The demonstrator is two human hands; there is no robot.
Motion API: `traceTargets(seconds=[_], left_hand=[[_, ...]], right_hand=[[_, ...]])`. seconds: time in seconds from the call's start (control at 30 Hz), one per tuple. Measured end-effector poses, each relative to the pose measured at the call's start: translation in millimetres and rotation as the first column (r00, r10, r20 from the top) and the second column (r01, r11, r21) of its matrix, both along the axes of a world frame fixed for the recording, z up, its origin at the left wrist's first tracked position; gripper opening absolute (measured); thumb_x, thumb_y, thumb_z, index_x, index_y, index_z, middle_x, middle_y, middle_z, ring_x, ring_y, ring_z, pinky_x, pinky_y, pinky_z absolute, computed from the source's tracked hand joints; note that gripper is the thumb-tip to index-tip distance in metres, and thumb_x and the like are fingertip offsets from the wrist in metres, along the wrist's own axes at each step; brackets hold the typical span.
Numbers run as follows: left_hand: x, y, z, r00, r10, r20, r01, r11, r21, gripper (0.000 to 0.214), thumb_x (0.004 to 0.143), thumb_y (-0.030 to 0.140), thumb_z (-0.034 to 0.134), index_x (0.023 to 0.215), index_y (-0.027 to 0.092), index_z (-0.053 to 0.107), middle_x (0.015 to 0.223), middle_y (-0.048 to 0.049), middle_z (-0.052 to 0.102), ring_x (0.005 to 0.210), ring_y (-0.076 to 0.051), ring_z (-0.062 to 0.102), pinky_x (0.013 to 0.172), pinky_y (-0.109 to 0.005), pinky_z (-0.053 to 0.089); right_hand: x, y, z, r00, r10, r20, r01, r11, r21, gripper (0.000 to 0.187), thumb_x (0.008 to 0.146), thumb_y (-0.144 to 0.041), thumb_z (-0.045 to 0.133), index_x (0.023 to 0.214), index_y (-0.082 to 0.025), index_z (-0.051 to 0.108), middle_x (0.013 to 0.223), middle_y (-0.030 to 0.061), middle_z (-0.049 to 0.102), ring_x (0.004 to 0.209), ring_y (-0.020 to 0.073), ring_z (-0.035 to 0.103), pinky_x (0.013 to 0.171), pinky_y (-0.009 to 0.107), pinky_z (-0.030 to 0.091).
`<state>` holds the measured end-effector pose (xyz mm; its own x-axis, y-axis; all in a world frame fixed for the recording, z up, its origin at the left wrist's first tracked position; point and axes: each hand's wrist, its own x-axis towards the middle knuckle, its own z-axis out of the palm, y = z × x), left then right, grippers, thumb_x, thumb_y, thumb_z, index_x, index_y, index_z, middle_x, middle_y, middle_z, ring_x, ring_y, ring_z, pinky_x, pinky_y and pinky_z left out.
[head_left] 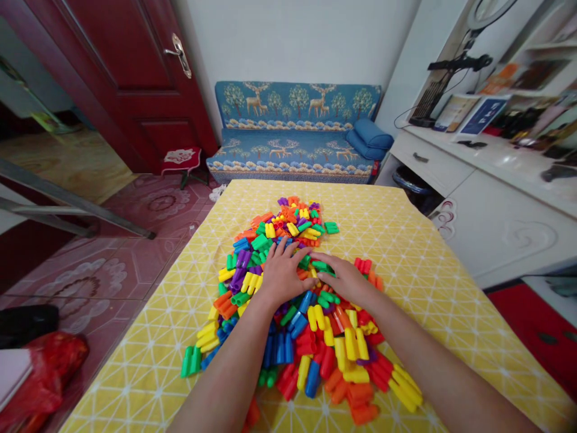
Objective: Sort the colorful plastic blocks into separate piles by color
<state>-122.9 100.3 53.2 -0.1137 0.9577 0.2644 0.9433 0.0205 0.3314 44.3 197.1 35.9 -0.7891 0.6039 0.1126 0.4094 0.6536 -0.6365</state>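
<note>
A big heap of plastic building blocks [311, 337] in red, yellow, blue, green, orange and purple lies on a yellow patterned tablecloth [406, 240]. My left hand [282, 273] rests palm down on the middle of the heap, fingers spread over green and blue pieces. My right hand [345, 278] lies flat beside it, fingers pointing left and touching the blocks near my left hand. Neither hand is wrapped round a piece. Both forearms cross the near part of the heap.
A blue sofa [293, 132] stands behind the table. A white cabinet [487, 198] with cluttered shelves runs along the right. A dark red door [135, 72] and a small red stool [183, 159] are at the left. A red bag [45, 373] lies on the floor.
</note>
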Motion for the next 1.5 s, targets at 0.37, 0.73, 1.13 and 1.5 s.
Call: traceTargets(seconds=[0.37,0.73,1.13,1.5], left_hand=[[1.9,-0.3,0.8,1.0,0.023,0.015,-0.023,1.0,0.0,0.05,0.07,0.051,0.071,0.116,0.033,0.063,0.132,-0.0034,0.056,0.138,-0.033,0.031,0.115,-0.056,0.021],[2.0,0.3,-0.1,1.0,0.02,0.024,-0.021,1.0,0.011,0.05,0.07,0.051,0.071,0.116,0.032,0.063,0.135,-0.0038,0.054,0.139,-0.033,0.031,0.115,-0.058,0.019],[2.0,0.6,-0.8,0.999,0.021,0.033,-0.021,1.0,0.005,0.05,0.07,0.051,0.071,0.116,0.033,0.062,0.138,-0.003,0.053,0.141,-0.034,0.028,0.115,-0.058,0.019],[2.5,-0.5,0.8,0.999,0.017,0.028,-0.017,1.0,-0.004,0.05,0.071,0.051,0.07,0.117,0.032,0.062,0.139,-0.0034,0.052,0.142,-0.034,0.027,0.115,-0.058,0.019]], right_hand=[[25.9,70.4,-1.9,0.884,-0.407,-0.228,0.342,0.898,-0.278,0.028,0.075,-0.04,0.065,0.095,-0.019,0.066,0.08,0.0026,0.071,0.072,0.0187,0.068,0.067,0.032,0.055],[-8.0,171.8,-29.8,0.594,-0.77,-0.232,0.75,0.635,-0.186,0.024,0.074,-0.025,0.06,0.095,-0.015,0.064,0.088,0.0117,0.071,0.089,0.0238,0.066,0.081,0.039,0.052],[9.7,183.1,-39.1,0.799,-0.56,-0.217,0.556,0.827,-0.088,0.032,0.075,-0.032,0.063,0.102,-0.017,0.068,0.088,0.0063,0.072,0.085,0.0214,0.068,0.081,0.041,0.054],[36.5,167.3,-40.4,0.859,-0.491,-0.149,0.51,0.845,0.158,0.042,0.074,-0.024,0.061,0.115,-0.017,0.066,0.134,0.012,0.056,0.129,0.0264,0.046,0.11,0.044,0.033]])
